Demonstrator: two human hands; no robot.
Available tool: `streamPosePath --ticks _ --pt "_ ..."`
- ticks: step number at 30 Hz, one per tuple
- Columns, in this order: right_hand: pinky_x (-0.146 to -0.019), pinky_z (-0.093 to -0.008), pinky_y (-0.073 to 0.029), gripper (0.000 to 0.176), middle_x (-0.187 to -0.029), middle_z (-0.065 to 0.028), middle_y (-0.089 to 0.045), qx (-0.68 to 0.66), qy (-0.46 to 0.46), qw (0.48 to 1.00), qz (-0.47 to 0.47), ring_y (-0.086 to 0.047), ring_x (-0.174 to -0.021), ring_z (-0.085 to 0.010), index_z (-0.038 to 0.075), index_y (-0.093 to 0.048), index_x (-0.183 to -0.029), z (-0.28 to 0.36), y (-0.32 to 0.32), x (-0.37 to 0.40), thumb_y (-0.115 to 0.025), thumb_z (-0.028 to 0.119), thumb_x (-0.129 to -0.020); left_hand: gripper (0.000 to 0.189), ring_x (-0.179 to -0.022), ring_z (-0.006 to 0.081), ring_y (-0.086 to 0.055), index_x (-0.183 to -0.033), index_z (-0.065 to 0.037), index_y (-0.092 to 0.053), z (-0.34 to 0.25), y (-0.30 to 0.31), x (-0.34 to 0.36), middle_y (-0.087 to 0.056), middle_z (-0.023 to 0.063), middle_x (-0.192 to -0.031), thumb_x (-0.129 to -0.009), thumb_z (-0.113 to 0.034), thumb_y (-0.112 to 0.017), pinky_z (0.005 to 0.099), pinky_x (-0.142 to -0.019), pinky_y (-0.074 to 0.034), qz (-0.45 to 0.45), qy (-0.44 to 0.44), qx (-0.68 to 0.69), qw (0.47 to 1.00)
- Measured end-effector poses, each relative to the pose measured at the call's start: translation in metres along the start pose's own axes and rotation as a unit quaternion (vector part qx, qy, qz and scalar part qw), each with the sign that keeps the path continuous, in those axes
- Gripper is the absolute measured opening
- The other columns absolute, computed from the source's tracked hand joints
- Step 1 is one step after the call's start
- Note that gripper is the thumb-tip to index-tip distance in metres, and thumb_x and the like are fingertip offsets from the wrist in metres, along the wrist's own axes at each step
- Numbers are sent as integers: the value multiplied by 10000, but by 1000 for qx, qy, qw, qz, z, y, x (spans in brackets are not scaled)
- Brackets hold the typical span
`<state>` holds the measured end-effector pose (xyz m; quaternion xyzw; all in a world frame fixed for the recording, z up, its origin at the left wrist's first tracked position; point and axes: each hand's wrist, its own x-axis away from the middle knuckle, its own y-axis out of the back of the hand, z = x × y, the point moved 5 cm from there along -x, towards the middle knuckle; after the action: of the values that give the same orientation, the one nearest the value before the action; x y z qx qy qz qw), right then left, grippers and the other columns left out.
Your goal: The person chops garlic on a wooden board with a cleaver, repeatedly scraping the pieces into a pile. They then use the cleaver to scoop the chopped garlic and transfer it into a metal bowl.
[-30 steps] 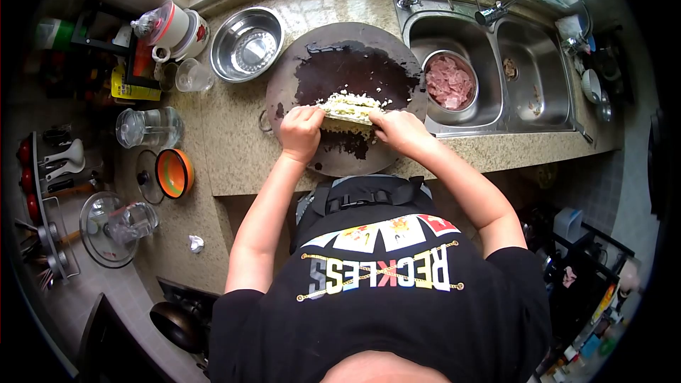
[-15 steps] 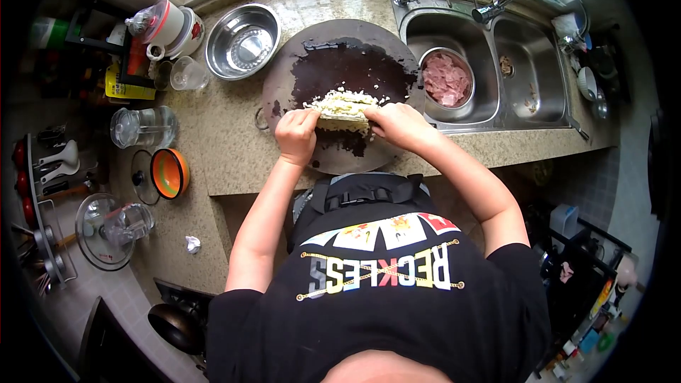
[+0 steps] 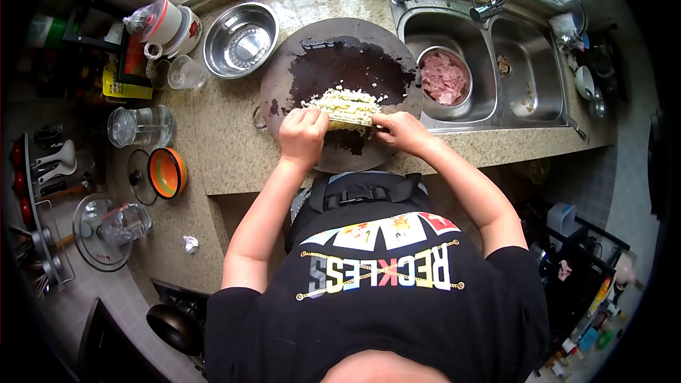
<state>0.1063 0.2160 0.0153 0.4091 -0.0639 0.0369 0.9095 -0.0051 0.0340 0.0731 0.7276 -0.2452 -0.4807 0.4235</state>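
My left hand (image 3: 303, 135) is closed at the left end of what looks like a cleaver (image 3: 349, 121), its blade lying level across the board's near part. At the other end, my right hand (image 3: 399, 132) grips it with bent fingers. Its handle is hidden by my hands. Pale yellow-white chopped bits (image 3: 345, 103), perhaps garlic or cabbage, are heaped on and just beyond the blade. Beneath lies a round dark chopping board (image 3: 284, 64), wet in its middle, with some loose bits scattered there.
Right of the board is a double steel sink (image 3: 482, 117); a bowl of raw pink meat (image 3: 445, 78) stands in its left basin. A steel basin (image 3: 241, 40) sits at the back left. Along the left are a glass jug (image 3: 142, 128), an orange bowl (image 3: 167, 173) and a glass lid (image 3: 101, 232).
My left hand has moved slightly right and inward along the blade. My right hand has shifted a little down and right. The heap of chopped bits stays nearly in place.
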Motion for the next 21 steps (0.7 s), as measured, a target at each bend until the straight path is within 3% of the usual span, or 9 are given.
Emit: streamPosePath --ticks 6,12,15,21 --pt "-753 -510 -532 221 -866 -170 -688 105 -2 993 46 -673 -868 -390 76 -600 -1030 27 11 -14 -661 181 -845 154 -809 237 -683 -829 -71 -681 18 -18 31 -709 63 -848 -720 -9 -591 350 -750 -543 -46 51 32 997" --pt "-739 -509 -539 220 -840 -176 -685 128 -4 989 74 -681 -846 -389 63 -602 -1018 59 23 -14 -663 184 -845 181 -799 252 -689 -836 -72 -692 31 -13 36 -718 65 -847 -719 28 -597 357 -750 -548 -68 69 90 991" --pt "-735 -510 -538 232 -836 -187 -684 108 -41 992 57 -678 -831 -399 71 -600 -1034 45 7 -6 -668 184 -842 179 -818 239 -685 -845 -75 -682 29 -14 38 -709 61 -852 -714 6 -593 356 -765 -543 -55 62 88 993" --pt "-722 -514 -521 251 -841 -205 -672 53 -14 999 4 -670 -837 -397 80 -579 -1026 8 -11 9 -688 209 -841 102 -839 232 -675 -813 -70 -658 2 3 12 -694 55 -865 -727 -40 -611 348 -774 -542 -19 19 30 999"
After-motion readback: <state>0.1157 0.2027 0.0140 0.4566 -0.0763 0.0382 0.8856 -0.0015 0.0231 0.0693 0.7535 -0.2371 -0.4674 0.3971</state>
